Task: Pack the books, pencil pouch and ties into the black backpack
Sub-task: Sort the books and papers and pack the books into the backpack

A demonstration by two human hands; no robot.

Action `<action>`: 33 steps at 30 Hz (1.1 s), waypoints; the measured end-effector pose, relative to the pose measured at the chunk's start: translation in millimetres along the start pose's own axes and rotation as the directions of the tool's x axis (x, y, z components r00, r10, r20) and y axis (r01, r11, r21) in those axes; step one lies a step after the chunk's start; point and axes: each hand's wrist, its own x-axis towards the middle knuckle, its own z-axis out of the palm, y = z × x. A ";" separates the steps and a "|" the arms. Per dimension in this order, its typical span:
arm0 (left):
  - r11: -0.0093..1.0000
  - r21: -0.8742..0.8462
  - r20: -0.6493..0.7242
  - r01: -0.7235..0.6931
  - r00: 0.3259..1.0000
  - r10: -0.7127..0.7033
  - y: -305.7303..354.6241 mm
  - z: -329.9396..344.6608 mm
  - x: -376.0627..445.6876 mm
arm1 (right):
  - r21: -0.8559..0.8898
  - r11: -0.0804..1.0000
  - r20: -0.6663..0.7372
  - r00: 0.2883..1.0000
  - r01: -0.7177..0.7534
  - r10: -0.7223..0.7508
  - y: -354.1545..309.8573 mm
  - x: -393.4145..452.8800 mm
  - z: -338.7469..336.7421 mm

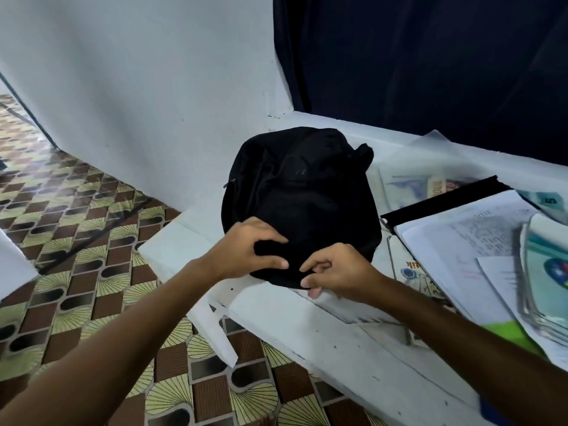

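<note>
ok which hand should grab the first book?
Right, probably. The right hand is nearer the books lying to its side; the left hand grips the backpack and can steady it.

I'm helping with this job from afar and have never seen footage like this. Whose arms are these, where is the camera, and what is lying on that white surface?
There is no machine here. The single picture comes from a wide-angle camera worn on a person's head, looking forward and down, so the two bare arms coming in from the bottom edge are that person's own. The left hand and the right hand both grip the near edge of the black backpack, fingers curled into its fabric. The backpack lies flat on a white ledge beside a white wall. To its right sits a loose pile of books and printed papers, none of it in the bag from what shows. I cannot pick out a pencil pouch or ties in this view. A patterned tiled floor lies below on the left.
</note>
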 end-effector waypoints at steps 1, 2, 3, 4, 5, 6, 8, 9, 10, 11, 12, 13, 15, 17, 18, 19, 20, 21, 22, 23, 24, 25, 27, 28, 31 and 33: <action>1.000 0.010 0.052 0.016 0.999 -0.017 0.4 3.4 3.0 | -0.009 1.000 -0.022 1.000 -0.014 0.013 2.1 -1.1 0.2; 1.000 0.007 0.074 0.028 0.997 -0.028 -0.4 7.3 5.9 | -0.012 1.000 -0.045 0.999 -0.028 0.028 4.4 -2.5 -0.2; 0.999 -0.021 0.078 0.040 0.996 -0.038 -2.1 10.9 8.1 | -0.003 0.999 -0.068 0.997 -0.042 0.041 6.0 -3.5 -0.9; 0.996 -0.068 0.080 0.055 0.996 -0.049 -3.0 14.2 10.6 | 0.013 0.999 -0.091 0.994 -0.053 0.054 8.4 -4.7 -2.2; 0.989 -0.127 0.081 0.072 0.995 -0.062 -4.2 17.2 13.2 | 0.023 0.998 -0.112 0.992 -0.064 0.066 10.3 -6.1 -3.6; 0.978 -0.186 0.088 0.095 0.993 -0.080 -4.4 19.4 15.8 | 0.025 0.997 -0.132 0.988 -0.077 0.079 12.0 -7.9 -5.2; 0.950 -0.277 0.121 0.143 0.986 -0.114 -3.9 20.8 19.3 | 0.029 0.996 -0.163 0.982 -0.089 0.093 15.5 -12.2 -9.9; 0.941 -0.298 0.137 0.158 0.983 -0.122 -3.1 20.2 20.3 | 0.036 0.995 -0.176 0.979 -0.095 0.100 17.9 -14.8 -13.5; 0.939 -0.302 0.150 0.167 0.981 -0.127 -2.8 18.1 20.5 | 0.043 0.993 -0.190 0.975 -0.106 0.112 21.3 -17.1 -19.1; 0.936 -0.302 0.163 0.179 0.977 -0.135 -3.4 14.5 20.7 | 0.050 0.991 -0.212 0.969 -0.120 0.128 26.2 -19.5 -27.2; 0.934 -0.298 0.176 0.197 0.973 -0.149 -5.6 9.6 19.4 | 0.059 0.989 -0.246 0.958 -0.135 0.145 33.0 -21.6 -37.4; 0.931 -0.297 0.185 0.213 0.969 -0.163 -8.6 3.4 16.2 | 0.072 0.987 -0.291 0.943 -0.146 0.161 40.4 -23.0 -48.6; 0.931 -0.279 0.205 0.234 0.962 -0.181 -12.5 -9.0 10.8 | 0.120 0.979 -0.394 0.897 -0.166 0.201 56.6 -27.6 -73.4; 0.937 -0.214 0.258 0.276 0.941 -0.218 -12.0 -20.6 10.8 | 0.169 0.970 -0.406 0.885 -0.172 0.227 66.2 -29.3 -87.1; 0.942 -0.163 0.301 0.294 0.924 -0.236 -10.1 -23.8 13.4 | 0.172 0.969 -0.379 0.896 -0.176 0.230 68.0 -28.2 -87.9; 0.949 -0.107 0.343 0.298 0.906 -0.247 -6.8 -26.0 17.6 | 0.166 0.970 -0.354 0.908 -0.177 0.226 68.2 -26.5 -86.7; 0.954 -0.059 0.374 0.293 0.893 -0.251 -1.4 -27.1 22.8 | 0.164 0.971 -0.336 0.916 -0.175 0.222 68.3 -24.6 -84.9; 0.959 -0.028 0.387 0.281 0.888 -0.249 7.0 -26.7 28.0 | 0.166 0.971 -0.323 0.921 -0.171 0.217 67.6 -22.9 -83.6; 0.963 -0.019 0.383 0.268 0.892 -0.240 18.2 -24.3 34.0 | 0.169 0.971 -0.312 0.925 -0.169 0.215 67.3 -21.6 -84.0; 0.968 -0.030 0.365 0.251 0.904 -0.223 30.1 -18.8 40.5 | 0.168 0.971 -0.299 0.930 -0.169 0.213 67.2 -20.5 -85.2; 0.973 -0.037 0.327 0.228 0.923 -0.204 44.5 -10.1 48.1 | 0.159 0.972 -0.283 0.935 -0.172 0.212 67.6 -19.4 -87.1; 0.980 -0.023 0.275 0.197 0.944 -0.183 59.5 1.6 56.6 | 0.144 0.973 -0.265 0.941 -0.178 0.211 67.3 -19.1 -88.6; 0.988 0.080 0.188 0.135 0.971 -0.148 85.1 29.0 73.3 | 0.107 0.976 -0.235 0.949 -0.189 0.210 65.4 -19.5 -89.8; 0.983 0.140 0.173 0.123 0.974 -0.146 92.8 42.3 81.0 | 0.101 0.977 -0.228 0.951 -0.189 0.208 63.5 -19.9 -89.6; 0.969 0.151 0.168 0.195 0.961 -0.219 93.9 66.7 97.1 | 0.121 0.979 -0.264 0.946 -0.162 0.189 58.3 -22.8 -88.6; 0.969 0.032 0.160 0.245 0.956 -0.247 85.4 71.1 102.2 | 0.127 0.983 -0.303 0.939 -0.129 0.163 57.8 -23.7 -85.9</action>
